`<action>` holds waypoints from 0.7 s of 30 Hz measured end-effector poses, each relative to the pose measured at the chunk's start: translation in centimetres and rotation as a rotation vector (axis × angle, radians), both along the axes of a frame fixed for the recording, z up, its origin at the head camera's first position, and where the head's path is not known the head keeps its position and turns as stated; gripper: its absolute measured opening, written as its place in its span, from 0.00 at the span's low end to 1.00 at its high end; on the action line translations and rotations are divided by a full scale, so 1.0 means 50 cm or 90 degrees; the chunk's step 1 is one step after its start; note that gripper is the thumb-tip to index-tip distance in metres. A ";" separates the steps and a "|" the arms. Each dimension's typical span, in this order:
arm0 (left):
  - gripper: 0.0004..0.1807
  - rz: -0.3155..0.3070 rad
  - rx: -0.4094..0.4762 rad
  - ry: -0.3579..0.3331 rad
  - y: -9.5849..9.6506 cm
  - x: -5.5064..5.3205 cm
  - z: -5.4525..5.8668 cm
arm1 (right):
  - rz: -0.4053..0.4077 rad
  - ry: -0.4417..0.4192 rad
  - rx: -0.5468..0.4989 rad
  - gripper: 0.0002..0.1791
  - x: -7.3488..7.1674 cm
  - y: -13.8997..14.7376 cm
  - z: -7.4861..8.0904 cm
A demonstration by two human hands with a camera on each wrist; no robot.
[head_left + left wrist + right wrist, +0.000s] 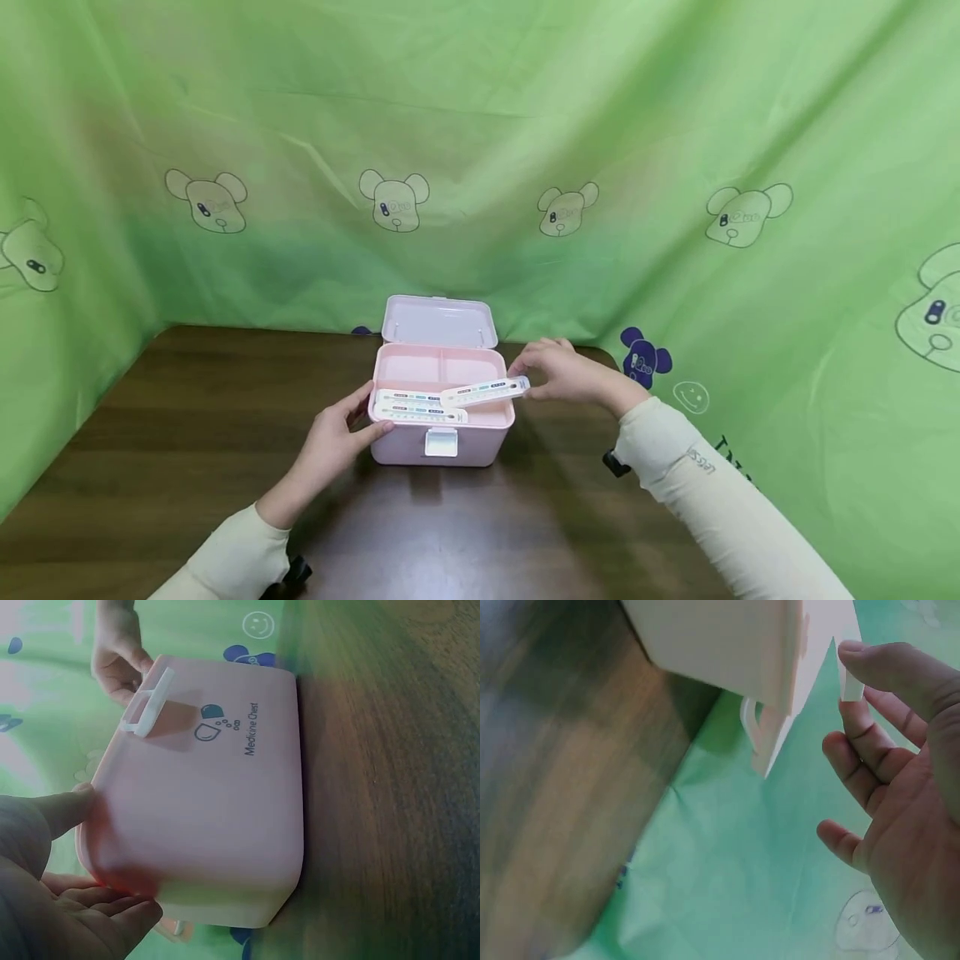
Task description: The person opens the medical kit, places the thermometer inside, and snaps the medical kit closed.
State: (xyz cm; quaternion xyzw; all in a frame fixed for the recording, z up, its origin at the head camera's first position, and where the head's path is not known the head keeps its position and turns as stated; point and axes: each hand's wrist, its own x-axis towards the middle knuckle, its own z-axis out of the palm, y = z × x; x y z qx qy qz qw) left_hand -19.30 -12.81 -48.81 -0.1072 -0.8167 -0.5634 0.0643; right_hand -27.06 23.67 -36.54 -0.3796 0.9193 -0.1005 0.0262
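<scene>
A pink medicine chest stands on the table with its lid raised at the back. My left hand holds its left front corner, thumb at the front and fingers along the side. Above the box's right rim, my right hand pinches one end of a slim white thermometer pack between thumb and fingers. That pack slants over the compartment. Two similar thermometer packs lie at the left front of the box. In the right wrist view, only the end of the held pack shows.
The box has a white front latch and a divider between its rear compartments. A brown wooden table lies under it. Green curtain with printed bear heads hangs close behind and at both sides.
</scene>
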 end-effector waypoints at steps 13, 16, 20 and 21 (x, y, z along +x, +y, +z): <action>0.45 -0.005 -0.016 -0.010 0.005 0.006 -0.006 | 0.059 0.058 0.089 0.19 0.016 -0.071 0.012; 0.45 0.000 -0.010 -0.002 0.006 0.005 -0.001 | 0.073 0.075 0.096 0.19 0.012 -0.078 0.014; 0.44 0.006 -0.014 0.006 0.004 0.007 0.007 | 0.091 0.085 0.109 0.18 0.005 -0.086 0.014; 0.44 0.005 -0.015 0.005 0.004 0.007 0.009 | 0.096 0.085 0.111 0.17 0.004 -0.088 0.013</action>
